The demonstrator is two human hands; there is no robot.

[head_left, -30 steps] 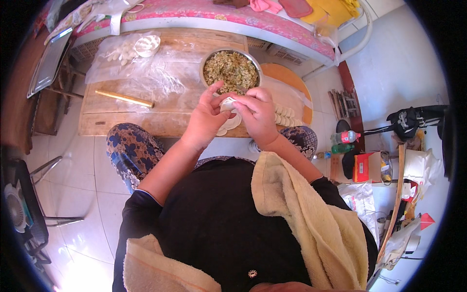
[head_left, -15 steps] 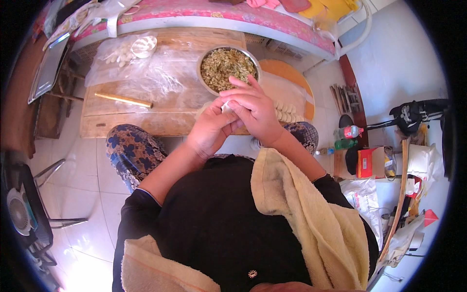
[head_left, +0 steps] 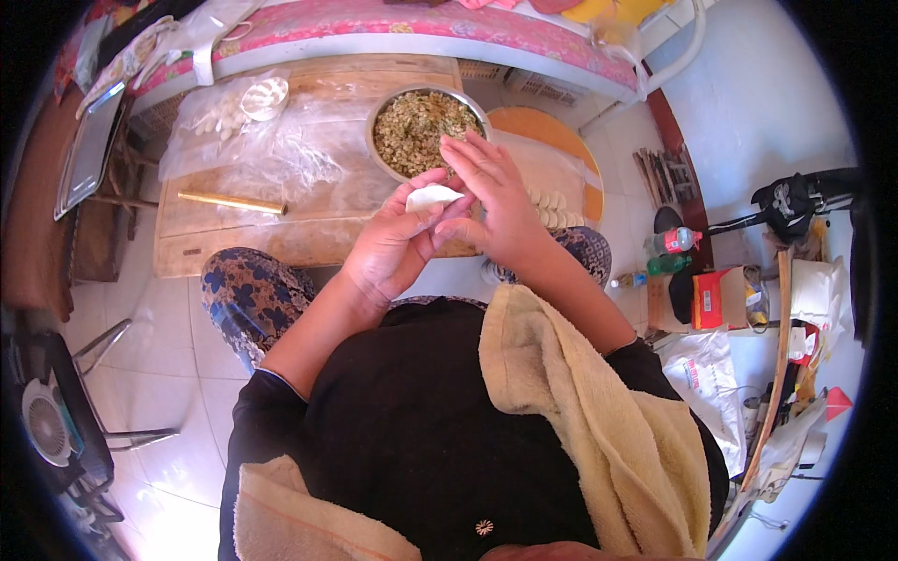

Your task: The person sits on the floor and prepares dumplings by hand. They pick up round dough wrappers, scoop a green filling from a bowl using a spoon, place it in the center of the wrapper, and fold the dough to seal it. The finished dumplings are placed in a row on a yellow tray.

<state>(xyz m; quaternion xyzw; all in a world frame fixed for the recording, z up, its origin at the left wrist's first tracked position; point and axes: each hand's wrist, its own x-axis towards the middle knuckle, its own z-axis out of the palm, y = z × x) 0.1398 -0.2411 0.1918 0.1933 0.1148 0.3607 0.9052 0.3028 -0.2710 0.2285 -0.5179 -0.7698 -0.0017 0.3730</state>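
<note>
My left hand (head_left: 383, 245) holds a folded white dumpling (head_left: 430, 198) between thumb and fingers, its curved edge upward. Close beside it, my right hand (head_left: 500, 208) has its fingers stretched out and the thumb apart, gripping nothing that I can see. Just beyond both hands stands a metal bowl (head_left: 370, 142) of chopped greenish-brown filling (head_left: 421, 126). Rows of finished dumplings (head_left: 554, 208) lie to the right, partly hidden by my right hand and wrist.
On the low wooden table (head_left: 318, 238) lie a golden rolling pin (head_left: 232, 202), a plastic sheet (head_left: 309, 159), small dough pieces (head_left: 220, 117) and a white ridged dish (head_left: 265, 98). A round board (head_left: 533, 122) is at right. A bed (head_left: 393, 33) borders the far side.
My right hand has drawn away from the dumpling and its fingers have opened out. The dumpling, mostly covered before, now shows in my left hand. The view has shifted slightly.
</note>
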